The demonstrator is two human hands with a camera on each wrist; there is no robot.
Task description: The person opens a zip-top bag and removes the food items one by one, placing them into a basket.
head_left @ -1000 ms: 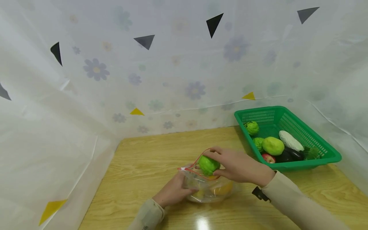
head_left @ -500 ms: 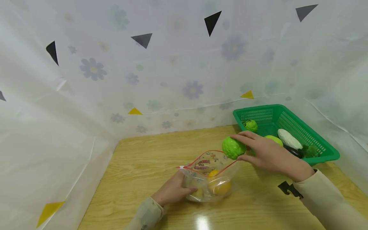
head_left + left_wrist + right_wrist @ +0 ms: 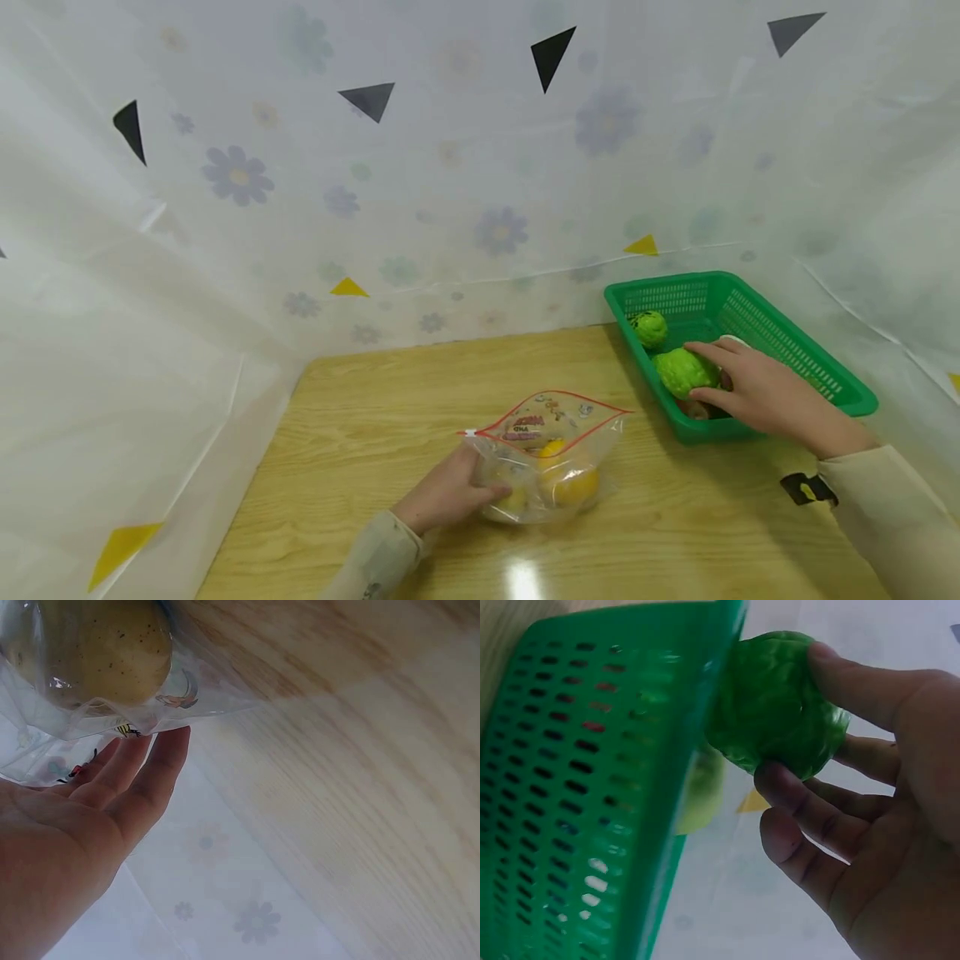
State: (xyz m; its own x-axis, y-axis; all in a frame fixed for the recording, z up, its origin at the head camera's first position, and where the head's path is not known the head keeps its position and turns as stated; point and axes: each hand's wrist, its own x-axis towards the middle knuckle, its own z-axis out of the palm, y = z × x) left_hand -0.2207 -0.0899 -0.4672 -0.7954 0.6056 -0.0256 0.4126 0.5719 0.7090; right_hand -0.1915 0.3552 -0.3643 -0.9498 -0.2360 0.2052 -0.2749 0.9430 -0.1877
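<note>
My right hand (image 3: 757,387) holds a green cabbage-like vegetable (image 3: 682,373) between thumb and fingers, over the left side of the green basket (image 3: 795,342). In the right wrist view that cabbage (image 3: 772,705) shows at the basket's rim, fingertips touching it. My left hand (image 3: 446,492) grips the left side of a clear zip bag (image 3: 585,417), thumb in front and fingers behind. The bag's red-edged mouth gapes, its white slider at the left end. Inside lie orange-yellow fruits (image 3: 570,483); the left wrist view shows a speckled potato-like thing (image 3: 112,660) through the plastic.
Another green vegetable (image 3: 649,329) lies at the basket's back left. A reddish fruit (image 3: 693,409) shows partly below my right hand, which hides most other contents. The wooden table (image 3: 397,400) meets a white flowered curtain (image 3: 420,208) behind.
My right hand has lifted the cabbage out of the bag's mouth and carried it right, to over the basket. My left hand has stayed at the bag.
</note>
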